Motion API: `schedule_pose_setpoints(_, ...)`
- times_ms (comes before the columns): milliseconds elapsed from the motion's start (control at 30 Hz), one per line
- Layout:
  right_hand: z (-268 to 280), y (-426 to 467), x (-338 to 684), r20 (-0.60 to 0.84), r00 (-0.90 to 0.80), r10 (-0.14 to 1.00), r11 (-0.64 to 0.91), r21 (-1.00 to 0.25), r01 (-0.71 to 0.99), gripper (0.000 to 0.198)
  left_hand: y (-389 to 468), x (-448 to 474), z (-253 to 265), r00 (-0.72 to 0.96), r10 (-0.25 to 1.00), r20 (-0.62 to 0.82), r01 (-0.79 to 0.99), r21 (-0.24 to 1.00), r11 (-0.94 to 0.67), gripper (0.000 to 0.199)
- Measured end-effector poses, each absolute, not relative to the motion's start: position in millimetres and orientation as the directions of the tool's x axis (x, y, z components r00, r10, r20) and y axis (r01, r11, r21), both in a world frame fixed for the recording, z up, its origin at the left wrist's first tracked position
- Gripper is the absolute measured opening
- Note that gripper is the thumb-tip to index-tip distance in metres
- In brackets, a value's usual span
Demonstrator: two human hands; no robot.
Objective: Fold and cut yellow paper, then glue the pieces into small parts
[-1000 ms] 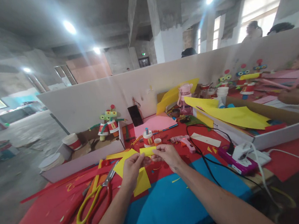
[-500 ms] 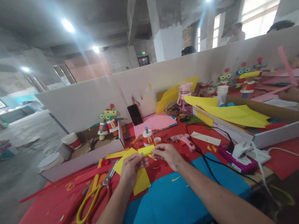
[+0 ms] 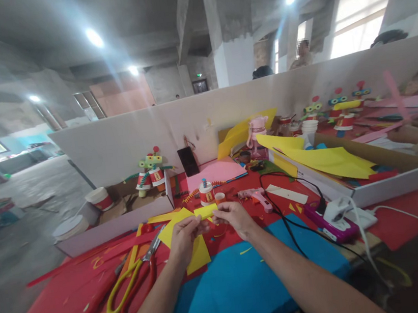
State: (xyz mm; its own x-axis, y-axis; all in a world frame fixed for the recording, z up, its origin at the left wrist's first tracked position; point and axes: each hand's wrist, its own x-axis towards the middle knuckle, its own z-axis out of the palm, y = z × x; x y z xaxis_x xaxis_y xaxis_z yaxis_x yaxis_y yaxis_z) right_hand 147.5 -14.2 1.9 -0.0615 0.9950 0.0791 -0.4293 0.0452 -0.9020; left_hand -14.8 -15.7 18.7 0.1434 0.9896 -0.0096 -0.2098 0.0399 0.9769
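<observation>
Between my two hands is a small piece of yellow paper (image 3: pixel 205 211), held up over the table. My left hand (image 3: pixel 184 234) pinches its left end, and my right hand (image 3: pixel 234 218) pinches its right end. Under and beside my left hand lies a larger yellow sheet (image 3: pixel 198 256). Just beyond the held piece stands a paper-cup figure (image 3: pixel 206 194) with coiled paper arms, and a small paper roll (image 3: pixel 219 197) is next to it. Two pairs of scissors, one yellow-handled (image 3: pixel 124 290) and one red-handled (image 3: pixel 142 291), lie left of my left forearm.
A pink glue gun (image 3: pixel 256 199) lies right of my hands, near black cables and a purple power strip (image 3: pixel 331 222). Cardboard boxes stand left (image 3: pixel 114 228) and right (image 3: pixel 397 183). A phone (image 3: pixel 188 161) leans on the white partition (image 3: pixel 126 141). Another person's hand (image 3: pixel 408 135) is at far right.
Both hands keep their pinch on the yellow paper, which has barely moved. In the background, a person beyond the partition has shifted left.
</observation>
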Motion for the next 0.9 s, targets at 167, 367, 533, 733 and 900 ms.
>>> schedule_pose_setpoints(167, 0.2, -11.3, 145.6, 0.071, -0.006, 0.997, 0.062, -0.904, -0.424, 0.034, -14.3, -12.1, 15.7, 0.155, 0.987, 0.043, -0.159, 0.987, -0.018, 0.031)
schedule_pose_setpoints(367, -0.4, -15.7, 147.5, 0.053, 0.042, 0.998, 0.066, -0.885, -0.462, 0.035, -15.6, -7.5, 16.0, 0.178, 0.978, 0.107, -0.005, 0.994, -0.108, 0.033)
schedule_pose_setpoints(533, 3.1, -21.2, 150.9, 0.165, 0.062, 0.984, 0.176, -0.888, -0.425, 0.040, -17.7, -8.3, 18.8, 0.194, 0.979, 0.068, -0.104, 0.993, -0.048, 0.033)
schedule_pose_setpoints(733, 3.3, -22.7, 149.8, 0.252, -0.018, 0.968, 0.233, -0.918, -0.320, 0.037, -20.5, -12.3, 20.9, 0.293, 0.956, 0.010, -0.187, 0.981, 0.047, 0.033)
schedule_pose_setpoints(900, 5.0, -24.7, 149.4, 0.254, 0.029, 0.967, 0.252, -0.926, -0.281, 0.034, -18.2, -9.3, 24.6, 0.222, 0.956, 0.193, 0.159, 0.960, -0.231, 0.032)
